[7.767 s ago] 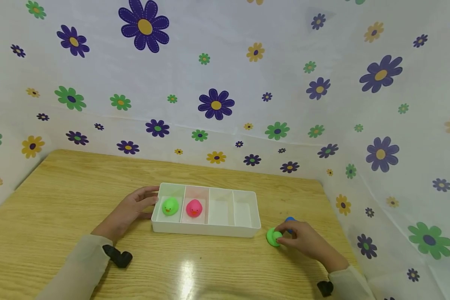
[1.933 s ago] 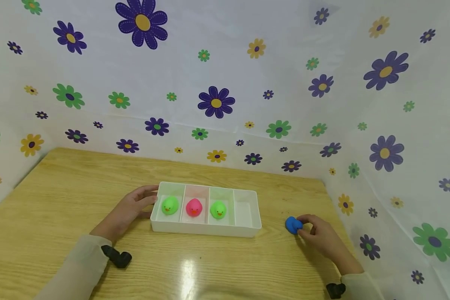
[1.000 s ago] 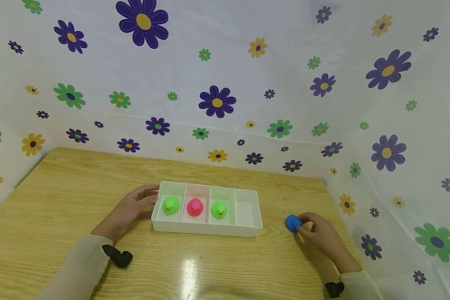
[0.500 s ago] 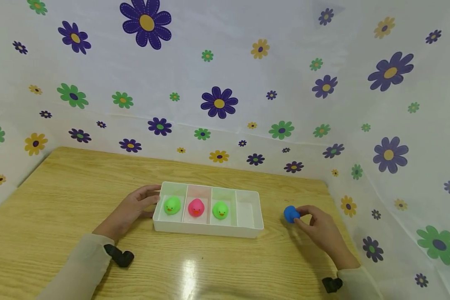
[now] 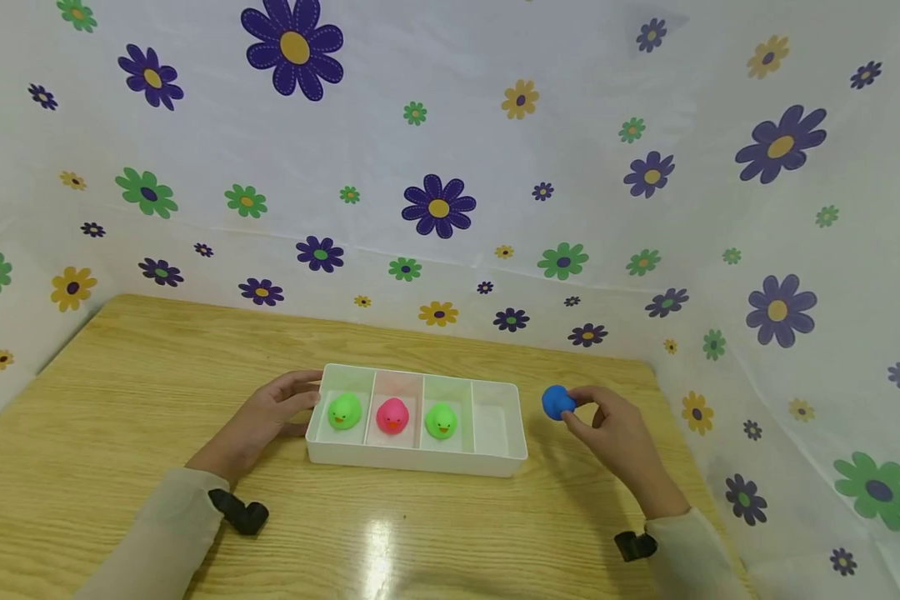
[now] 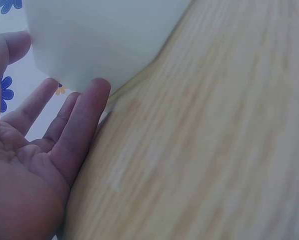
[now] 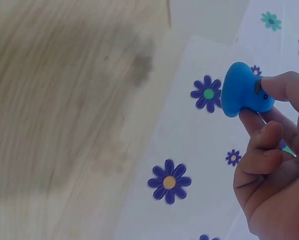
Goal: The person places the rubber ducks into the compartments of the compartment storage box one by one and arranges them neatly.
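A blue rubber duck [image 5: 558, 402] is pinched between the thumb and fingers of my right hand [image 5: 615, 437], off the table and just right of the tray. In the right wrist view the thumb presses the head of the blue duck [image 7: 244, 90]. The white tray [image 5: 412, 457] has a row of compartments. From the left they hold a green duck [image 5: 343, 411], a pink duck [image 5: 393, 415] and another green duck [image 5: 441, 421]; the rightmost one is bare. My left hand [image 5: 268, 417] touches the tray's left end; its fingertips [image 6: 97, 90] meet the wall with fairly straight fingers.
The wooden table [image 5: 300, 533] lies under the tray. A white flowered cloth [image 5: 465, 150] stands along the back and both sides of the table. Each wrist carries a black mount.
Earlier, a green duck left the table for the third compartment. My right hand then gripped the blue duck, lifted it and brought it left towards the tray. The left hand stays put.
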`<state>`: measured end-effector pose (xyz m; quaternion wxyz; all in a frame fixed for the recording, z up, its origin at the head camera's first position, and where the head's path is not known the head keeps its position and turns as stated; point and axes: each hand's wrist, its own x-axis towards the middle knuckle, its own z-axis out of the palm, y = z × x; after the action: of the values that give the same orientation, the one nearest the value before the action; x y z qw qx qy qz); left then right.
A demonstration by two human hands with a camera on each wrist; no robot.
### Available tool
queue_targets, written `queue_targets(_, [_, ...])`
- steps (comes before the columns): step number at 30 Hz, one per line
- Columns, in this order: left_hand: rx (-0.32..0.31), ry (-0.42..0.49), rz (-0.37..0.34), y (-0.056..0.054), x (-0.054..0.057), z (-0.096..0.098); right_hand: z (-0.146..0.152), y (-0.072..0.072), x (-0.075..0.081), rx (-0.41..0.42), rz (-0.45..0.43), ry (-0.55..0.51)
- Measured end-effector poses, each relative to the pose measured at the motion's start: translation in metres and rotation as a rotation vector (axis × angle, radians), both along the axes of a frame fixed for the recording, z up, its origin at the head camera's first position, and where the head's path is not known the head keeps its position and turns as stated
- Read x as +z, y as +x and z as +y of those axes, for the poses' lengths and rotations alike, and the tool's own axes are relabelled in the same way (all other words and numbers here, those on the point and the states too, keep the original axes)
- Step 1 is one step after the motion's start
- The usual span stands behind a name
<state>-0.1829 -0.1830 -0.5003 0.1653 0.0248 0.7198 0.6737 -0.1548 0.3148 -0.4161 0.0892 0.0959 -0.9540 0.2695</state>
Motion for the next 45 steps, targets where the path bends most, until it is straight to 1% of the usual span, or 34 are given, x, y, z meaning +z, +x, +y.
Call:
queue_targets(8, [0.008,0.002,-0.005,0.000,-0.001,0.000,-0.029,-0.006,0.006,0.068,0.029,-0.067])
queue_targets(12, [0.006,-0.004,0.002,0.000,-0.001,0.001,-0.043,-0.009,0.005,0.074,0.005,-0.071])
queue_targets(18, [0.005,-0.004,0.006,0.000,-0.001,0.001,-0.064,-0.011,-0.002,0.100,-0.059,-0.057])
queue_targets(25, [0.000,0.010,0.016,-0.001,-0.002,0.002,-0.079,-0.015,-0.010,0.082,-0.160,0.023])
queue_targets(28, [-0.003,0.011,0.033,0.000,0.000,0.002,-0.084,-0.017,-0.014,0.097,-0.191,0.072])
queue_targets(31, [-0.010,0.013,0.044,0.001,0.001,0.002,-0.086,-0.019,-0.016,0.116,-0.207,0.111])
queue_targets(34, [-0.005,0.015,0.037,0.001,0.001,0.002,-0.088,-0.019,-0.018,0.116,-0.227,0.134])
queue_targets(37, [-0.001,0.013,0.026,0.001,0.000,0.002,-0.090,-0.020,-0.019,0.110,-0.237,0.188])
queue_targets(41, [0.015,0.011,0.001,0.000,-0.001,0.002,-0.093,-0.022,-0.018,0.116,-0.241,0.293])
queue_targets(45, [0.019,0.006,-0.007,0.000,-0.001,0.001,-0.098,-0.023,-0.014,0.120,-0.254,0.356])
